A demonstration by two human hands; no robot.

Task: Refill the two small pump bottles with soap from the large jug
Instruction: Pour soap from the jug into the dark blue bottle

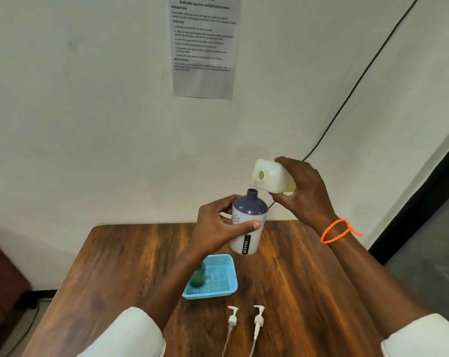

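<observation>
My left hand (217, 226) grips a small bottle (248, 222) with a dark blue top and white body, held upright above the table with its neck open. My right hand (302, 191) holds the large whitish jug (268, 176) tipped on its side, its open mouth facing me just above and right of the bottle's neck. No soap stream is visible. A second small bottle, green (198, 275), stands in the blue basket (226, 287), partly hidden by my left forearm. Two white pump heads (232, 319) (259, 318) lie on the table near me.
The wooden table (308, 292) stands against a white wall with a printed sheet (204, 47) and a black cable (347, 99). A dark red seat (2, 279) is at the left. My right wrist wears an orange band (338, 231).
</observation>
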